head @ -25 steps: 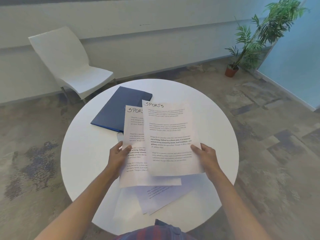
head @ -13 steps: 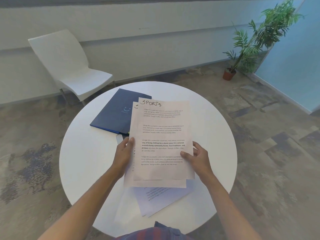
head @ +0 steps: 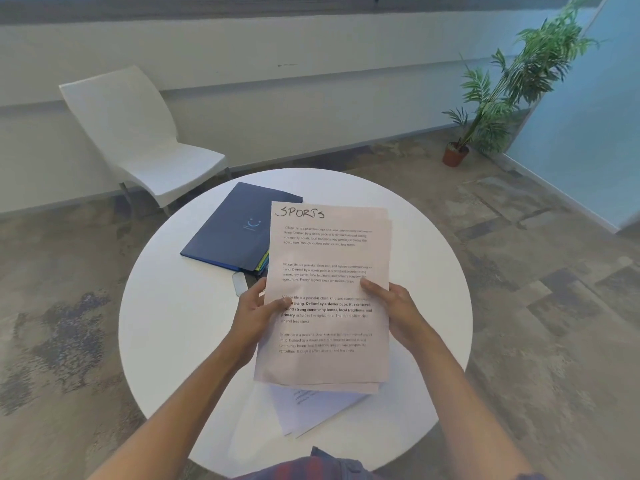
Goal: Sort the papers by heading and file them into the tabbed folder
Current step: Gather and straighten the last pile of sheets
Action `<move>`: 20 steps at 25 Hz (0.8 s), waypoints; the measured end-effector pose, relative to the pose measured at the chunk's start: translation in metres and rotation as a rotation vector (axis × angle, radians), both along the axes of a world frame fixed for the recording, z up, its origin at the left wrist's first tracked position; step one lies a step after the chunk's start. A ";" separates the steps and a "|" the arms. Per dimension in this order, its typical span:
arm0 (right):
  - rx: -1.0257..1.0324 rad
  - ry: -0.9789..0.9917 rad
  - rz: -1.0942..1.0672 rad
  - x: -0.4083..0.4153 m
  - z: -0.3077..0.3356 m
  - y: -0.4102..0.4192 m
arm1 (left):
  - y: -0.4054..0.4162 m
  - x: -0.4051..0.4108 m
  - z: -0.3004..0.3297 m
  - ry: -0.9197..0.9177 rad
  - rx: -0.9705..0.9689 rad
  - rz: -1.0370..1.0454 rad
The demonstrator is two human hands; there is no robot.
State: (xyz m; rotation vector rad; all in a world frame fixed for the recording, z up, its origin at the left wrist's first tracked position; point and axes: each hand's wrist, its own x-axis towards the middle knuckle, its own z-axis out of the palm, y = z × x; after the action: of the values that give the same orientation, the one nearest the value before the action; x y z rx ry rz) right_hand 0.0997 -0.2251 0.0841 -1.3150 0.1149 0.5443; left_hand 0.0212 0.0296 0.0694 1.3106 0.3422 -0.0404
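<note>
At the centre of the frame, the left hand (head: 254, 315) and right hand (head: 393, 311) each pinch a side edge of the stacked "SPORTS" papers (head: 329, 296). The blue tabbed folder (head: 239, 226) lies closed on the white table (head: 173, 323), up-left of them, with more sheets (head: 311, 407) below.

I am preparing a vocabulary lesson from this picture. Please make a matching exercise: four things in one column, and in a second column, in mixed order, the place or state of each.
Things:
1. SPORTS sheets
2. blue folder
3. loose papers
4. potted plant

Places or states:
a. on the floor by the wall
b. lying closed on the white table, coloured tabs showing
c. held up by the left hand and right hand
d. flat on the table, beneath the held sheets

Pairs: 1-c, 2-b, 3-d, 4-a
</note>
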 end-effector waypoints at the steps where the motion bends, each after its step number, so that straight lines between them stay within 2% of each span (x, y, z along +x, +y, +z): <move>1: 0.004 -0.005 -0.005 0.002 0.004 0.000 | 0.000 -0.001 0.003 0.013 -0.003 -0.013; 6: -0.024 -0.100 -0.003 0.003 0.012 0.007 | 0.005 0.007 0.018 0.026 -0.008 -0.115; 11: -0.051 -0.232 -0.053 -0.007 0.013 0.013 | 0.002 0.014 0.018 0.060 0.125 -0.084; 20: -0.142 -0.400 -0.115 -0.027 0.015 0.018 | -0.008 0.011 0.018 0.012 0.179 -0.039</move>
State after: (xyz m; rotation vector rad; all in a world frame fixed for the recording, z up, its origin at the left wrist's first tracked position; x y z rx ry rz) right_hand 0.0730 -0.2068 0.0988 -1.5216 -0.1026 0.1700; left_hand 0.0323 0.0221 0.0872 1.4947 0.3366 -0.0511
